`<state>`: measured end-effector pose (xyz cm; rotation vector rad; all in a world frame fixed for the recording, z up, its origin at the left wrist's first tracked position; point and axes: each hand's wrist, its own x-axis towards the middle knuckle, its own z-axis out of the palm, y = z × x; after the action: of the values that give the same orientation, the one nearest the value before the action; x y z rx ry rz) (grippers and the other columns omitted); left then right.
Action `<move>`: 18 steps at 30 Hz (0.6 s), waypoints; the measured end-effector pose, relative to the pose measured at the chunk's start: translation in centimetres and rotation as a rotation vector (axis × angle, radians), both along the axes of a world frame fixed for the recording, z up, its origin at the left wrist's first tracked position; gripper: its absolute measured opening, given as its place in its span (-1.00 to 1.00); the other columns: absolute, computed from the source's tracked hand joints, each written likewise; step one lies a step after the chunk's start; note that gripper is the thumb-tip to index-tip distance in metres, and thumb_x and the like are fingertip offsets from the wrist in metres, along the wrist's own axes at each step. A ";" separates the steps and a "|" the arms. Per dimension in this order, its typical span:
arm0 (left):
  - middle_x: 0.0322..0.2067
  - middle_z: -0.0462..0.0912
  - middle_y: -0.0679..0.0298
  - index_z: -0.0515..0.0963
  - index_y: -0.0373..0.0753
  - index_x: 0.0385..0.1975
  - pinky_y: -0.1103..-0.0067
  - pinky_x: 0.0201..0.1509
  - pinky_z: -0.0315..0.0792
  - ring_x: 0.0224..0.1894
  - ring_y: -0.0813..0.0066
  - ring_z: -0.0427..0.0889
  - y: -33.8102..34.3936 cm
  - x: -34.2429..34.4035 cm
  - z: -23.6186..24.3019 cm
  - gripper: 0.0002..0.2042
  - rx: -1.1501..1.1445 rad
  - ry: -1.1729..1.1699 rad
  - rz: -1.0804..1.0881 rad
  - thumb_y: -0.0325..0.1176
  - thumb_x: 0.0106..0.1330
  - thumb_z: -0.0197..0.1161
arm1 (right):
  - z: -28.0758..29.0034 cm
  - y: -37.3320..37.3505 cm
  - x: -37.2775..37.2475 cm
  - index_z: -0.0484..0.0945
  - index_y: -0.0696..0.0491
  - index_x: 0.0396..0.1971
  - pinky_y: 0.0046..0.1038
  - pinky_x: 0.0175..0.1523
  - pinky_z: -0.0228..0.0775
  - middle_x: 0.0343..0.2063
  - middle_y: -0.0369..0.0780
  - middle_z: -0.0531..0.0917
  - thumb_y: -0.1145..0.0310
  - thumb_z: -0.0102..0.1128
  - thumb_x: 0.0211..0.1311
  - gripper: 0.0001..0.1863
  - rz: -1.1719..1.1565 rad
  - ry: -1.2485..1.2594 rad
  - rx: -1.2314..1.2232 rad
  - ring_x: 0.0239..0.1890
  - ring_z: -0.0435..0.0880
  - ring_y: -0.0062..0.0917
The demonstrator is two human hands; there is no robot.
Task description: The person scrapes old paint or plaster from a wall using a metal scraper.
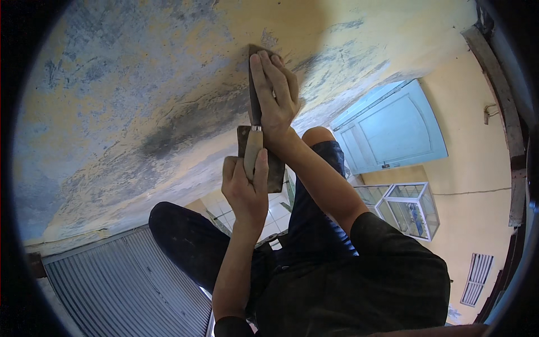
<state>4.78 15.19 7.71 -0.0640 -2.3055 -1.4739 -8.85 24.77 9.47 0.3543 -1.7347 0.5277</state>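
Note:
My left hand [245, 188] is closed around the pale wooden handle of a pointed trowel [254, 147], its thumb lying along the handle. The dark metal blade points up against the stained wall. My right hand [276, 92] lies over the blade with its fingers stretched out along it, pressing it to the wall; its thumb is hidden. Behind the handle and my right wrist shows a dark flat rectangular piece [275, 178], whose kind I cannot make out. The wall [185, 104] has patchy yellow and grey-blue peeling paint, with dark stains near the trowel.
Below are my bent knees in dark trousers [188, 241]. A grey corrugated shutter [129, 281] stands at lower left. To the right are a light blue door panel [393, 132], a glass display case [409, 210] and a yellow wall [471, 168]. White floor tiles [275, 216] show far below.

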 end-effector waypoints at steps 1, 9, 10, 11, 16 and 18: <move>-0.48 0.53 0.11 0.63 -0.50 -0.33 0.37 -0.40 0.40 -0.48 0.31 0.56 0.2 0.3 -0.1 -0.66 -0.013 -0.016 -0.010 -0.25 0.49 0.27 | -0.3 0.1 0.2 0.71 0.14 0.07 -0.10 0.27 0.57 0.07 -0.10 0.69 0.47 0.29 0.12 -0.55 0.009 -0.027 0.009 0.10 0.67 -0.15; -0.50 0.49 0.12 0.60 -0.46 -0.41 0.37 -0.45 0.34 -0.52 0.28 0.50 1.2 1.0 -0.4 -0.70 0.092 0.012 0.072 -0.30 0.44 0.33 | -1.0 0.0 0.4 0.71 0.14 0.08 -0.13 0.27 0.58 0.08 -0.10 0.69 0.49 0.32 0.10 -0.53 0.044 -0.043 0.028 0.12 0.66 -0.15; -0.49 0.49 0.13 0.61 -0.47 -0.40 0.37 -0.45 0.34 -0.52 0.29 0.50 1.1 1.0 -0.4 -0.70 0.090 0.022 0.079 -0.30 0.45 0.33 | -1.0 0.0 0.4 0.71 0.14 0.08 -0.14 0.27 0.58 0.08 -0.10 0.69 0.49 0.32 0.10 -0.53 0.050 -0.043 0.023 0.12 0.66 -0.15; -0.49 0.49 0.13 0.61 -0.47 -0.40 0.37 -0.45 0.34 -0.52 0.29 0.50 1.1 1.0 -0.4 -0.70 0.091 0.021 0.078 -0.30 0.45 0.33 | -1.0 0.1 0.5 0.71 0.14 0.08 -0.14 0.27 0.58 0.08 -0.10 0.69 0.49 0.32 0.10 -0.53 0.049 -0.044 0.023 0.12 0.66 -0.15; -0.48 0.48 0.12 0.60 -0.48 -0.39 0.36 -0.44 0.34 -0.52 0.27 0.50 0.9 0.9 -0.8 -0.69 0.063 0.003 0.067 -0.29 0.45 0.32 | -1.1 0.1 0.4 0.71 0.15 0.08 -0.12 0.27 0.57 0.09 -0.09 0.69 0.49 0.30 0.11 -0.54 0.054 -0.045 0.033 0.11 0.66 -0.14; -0.48 0.48 0.12 0.60 -0.49 -0.39 0.35 -0.44 0.34 -0.51 0.26 0.50 0.9 0.7 -0.9 -0.69 0.065 0.010 0.066 -0.29 0.46 0.32 | -1.0 0.2 0.4 0.71 0.15 0.08 -0.12 0.27 0.58 0.09 -0.09 0.69 0.48 0.30 0.11 -0.54 0.048 -0.039 0.041 0.11 0.66 -0.14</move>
<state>5.52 16.14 6.84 0.0223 -2.2278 -1.5105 -8.49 24.97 8.49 0.4183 -1.7806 0.5379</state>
